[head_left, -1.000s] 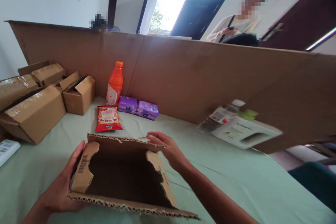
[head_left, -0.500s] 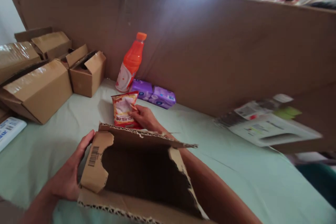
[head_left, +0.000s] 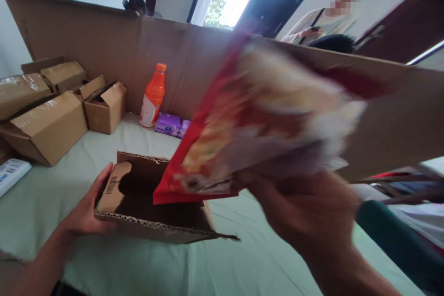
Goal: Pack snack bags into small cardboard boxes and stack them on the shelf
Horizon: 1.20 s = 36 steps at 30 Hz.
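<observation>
A red and yellow snack packet (head_left: 222,143), blurred by motion, is gripped at its lower edge by my right hand (head_left: 305,208). It hangs in the air close to the camera, tilted, and covers part of the view. Below and left of it stands an open cardboard box (head_left: 152,226) with torn flaps; its dark inside is partly hidden by the packet. My left hand (head_left: 88,210) holds the box by its left end, the thumb up along the side with the barcode.
An orange drink bottle (head_left: 152,97) and purple tissue packs (head_left: 168,124) stand by the tall cardboard wall (head_left: 100,41). Several cardboard boxes (head_left: 52,125) sit at left, with a white pack (head_left: 14,173) in front. Behind the wall is a person (head_left: 319,25).
My right hand has lifted the snack packet from beside the tissue packs and brought it up, right and nearer the camera. The view has tilted up; the left hand keeps holding the box.
</observation>
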{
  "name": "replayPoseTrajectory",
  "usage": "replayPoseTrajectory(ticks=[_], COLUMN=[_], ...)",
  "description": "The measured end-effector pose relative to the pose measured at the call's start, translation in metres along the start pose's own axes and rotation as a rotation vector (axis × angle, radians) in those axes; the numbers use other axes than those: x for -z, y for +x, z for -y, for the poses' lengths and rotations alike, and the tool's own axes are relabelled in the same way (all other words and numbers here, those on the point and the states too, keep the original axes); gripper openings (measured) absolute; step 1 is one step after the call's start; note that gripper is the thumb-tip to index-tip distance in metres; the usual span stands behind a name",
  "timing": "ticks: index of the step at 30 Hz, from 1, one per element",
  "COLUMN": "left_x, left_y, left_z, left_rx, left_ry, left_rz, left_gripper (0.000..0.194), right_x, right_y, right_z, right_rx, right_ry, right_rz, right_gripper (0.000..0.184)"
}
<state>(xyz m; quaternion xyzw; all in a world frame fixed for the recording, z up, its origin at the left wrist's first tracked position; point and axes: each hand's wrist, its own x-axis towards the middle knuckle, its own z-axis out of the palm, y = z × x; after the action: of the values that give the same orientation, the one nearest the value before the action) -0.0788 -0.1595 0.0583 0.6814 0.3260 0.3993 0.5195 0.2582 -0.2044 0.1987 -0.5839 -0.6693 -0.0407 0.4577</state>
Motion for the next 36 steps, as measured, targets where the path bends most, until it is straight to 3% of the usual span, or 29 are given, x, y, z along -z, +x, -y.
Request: replayPoseTrajectory(ticks=[4, 7, 12, 16, 20, 24, 27, 33, 36], left_x=[-0.001, -0.001, -0.002, -0.003, -0.002, -0.001, 0.000, 0.006, 0.004], left_y=[-0.001, -0.001, 0.000, 0.000, 0.000, 0.000, 0.000, -0.002, -0.008], left_z=[0.001, 0.000, 0.001, 0.003, -0.001, -0.006, -0.007, 0.001, -0.003], left_rx=[0.005, 0.023, -0.006, -0.005, -0.019, 0.021, 0.019, -0.034, -0.142], left_ry=[-0.013, 0.009, -0.012, -0.014, 0.059, 0.076, 0.106, 0.189, 0.294], left_rz=[-0.015, -0.003, 0.040, 0.034, 0.030, 0.052, 0.050, 0.064, -0.030], left_gripper=[0.131, 0.135, 0.133, 0.131, 0.128, 0.123, 0.118, 0.109, 0.096], right_x=[-0.003, 0.006, 0.014, 0.003, -0.034, -0.075, -0.072, -0.002, 0.024], right_y=[0.004, 0.009, 0.016, 0.030, 0.031, 0.023, 0.023, 0.009, -0.011], right_z=[0.013, 0.027, 0.038, 0.035, 0.039, 0.038, 0.029, 0.013, 0.003], right_rx=[0.438, 0.598, 0.640, 0.573, 0.593, 0.576, 0.508, 0.496, 0.432], right_ry=[-0.066, -0.156, -0.134, -0.133, -0.276, -0.312, -0.330, -0.139, -0.129], right_rz=[0.431, 0.659, 0.770, 0.918, 1.108, 1.257, 1.198, 0.674, 0.537], right_gripper=[0.028, 0.027, 0.028, 0.025, 0.018, 0.025, 0.024, 0.020, 0.019])
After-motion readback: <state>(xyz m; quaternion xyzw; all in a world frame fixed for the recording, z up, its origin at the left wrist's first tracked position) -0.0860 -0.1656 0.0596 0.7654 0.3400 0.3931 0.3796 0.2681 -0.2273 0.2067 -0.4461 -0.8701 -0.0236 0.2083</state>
